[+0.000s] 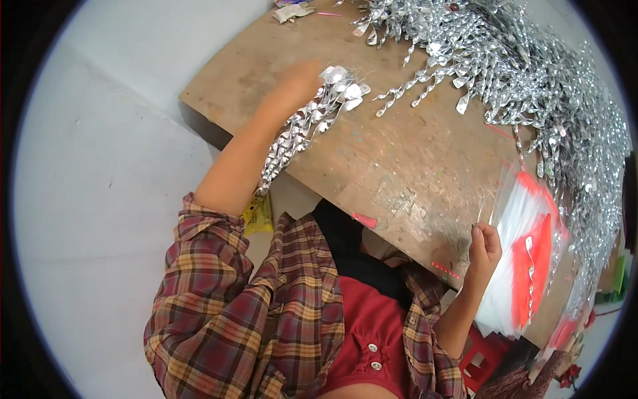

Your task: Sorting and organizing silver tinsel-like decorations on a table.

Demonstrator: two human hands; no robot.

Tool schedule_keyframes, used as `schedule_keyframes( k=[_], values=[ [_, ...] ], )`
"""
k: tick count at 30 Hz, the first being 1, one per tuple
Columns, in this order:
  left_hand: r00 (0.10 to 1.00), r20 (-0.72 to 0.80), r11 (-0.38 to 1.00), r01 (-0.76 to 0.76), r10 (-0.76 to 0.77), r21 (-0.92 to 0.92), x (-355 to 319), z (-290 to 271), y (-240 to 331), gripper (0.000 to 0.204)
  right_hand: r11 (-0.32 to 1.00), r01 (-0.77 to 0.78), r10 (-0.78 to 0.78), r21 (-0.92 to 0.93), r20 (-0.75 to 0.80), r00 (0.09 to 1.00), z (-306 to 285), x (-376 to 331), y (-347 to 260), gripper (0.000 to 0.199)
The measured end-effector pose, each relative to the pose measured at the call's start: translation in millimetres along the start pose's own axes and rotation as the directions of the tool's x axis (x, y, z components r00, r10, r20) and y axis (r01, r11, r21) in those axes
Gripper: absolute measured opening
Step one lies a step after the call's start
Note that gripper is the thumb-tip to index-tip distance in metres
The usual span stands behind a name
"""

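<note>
The left hand (297, 83), blurred at eleven o'clock, rests on the board (399, 166) against a bunch of silver foil sprigs (309, 123) trailing along the forearm — whether its fingers grip them I cannot tell. The right hand (484, 247), at four o'clock, pinches thin wire strands (481, 199) between curled fingers, just beside a clear bag (525, 259) with red inside. A big sprig pile (518, 73) fills one to three o'clock.

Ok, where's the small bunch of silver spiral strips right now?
In the head view, the small bunch of silver spiral strips lies at the left edge of the wooden board, under the left hand, apart from the big silver pile at upper right.
</note>
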State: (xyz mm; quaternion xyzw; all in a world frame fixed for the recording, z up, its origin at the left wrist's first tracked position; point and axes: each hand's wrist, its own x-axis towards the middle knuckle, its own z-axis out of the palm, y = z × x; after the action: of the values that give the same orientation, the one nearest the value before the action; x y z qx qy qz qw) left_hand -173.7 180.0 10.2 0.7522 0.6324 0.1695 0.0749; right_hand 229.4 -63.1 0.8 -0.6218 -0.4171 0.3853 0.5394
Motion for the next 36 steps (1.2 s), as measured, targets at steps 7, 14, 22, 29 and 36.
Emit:
schedule_keyframes(
  k=[7,14,22,29,36],
  values=[
    [0.988,-0.140,0.998,0.057,-0.059,-0.021,-11.7,-34.0,21.9,0.026,1.000,-0.012,0.012,-0.013,-0.003,1.000,4.8,4.1,0.4,0.005],
    [0.932,-0.277,0.970,-0.243,0.232,-0.006,10.1,3.1,71.8,0.015,0.999,0.027,-0.026,-0.026,0.056,0.998,27.5,13.1,14.5,0.007],
    [0.964,0.065,0.964,-0.261,0.258,0.044,16.9,53.6,135.0,0.018,0.825,0.204,-0.151,-0.527,0.142,0.978,23.3,21.6,29.9,0.006],
    [0.984,0.057,0.977,-0.177,0.171,0.115,40.7,85.7,139.7,0.017,0.841,0.219,-0.173,-0.494,0.139,0.975,9.2,36.3,26.3,0.008],
    [0.971,-0.234,0.894,-0.145,0.047,-0.423,1.5,12.7,147.7,0.023,0.944,0.129,-0.097,-0.305,0.117,0.988,-4.9,35.8,37.0,0.016]
  ],
)
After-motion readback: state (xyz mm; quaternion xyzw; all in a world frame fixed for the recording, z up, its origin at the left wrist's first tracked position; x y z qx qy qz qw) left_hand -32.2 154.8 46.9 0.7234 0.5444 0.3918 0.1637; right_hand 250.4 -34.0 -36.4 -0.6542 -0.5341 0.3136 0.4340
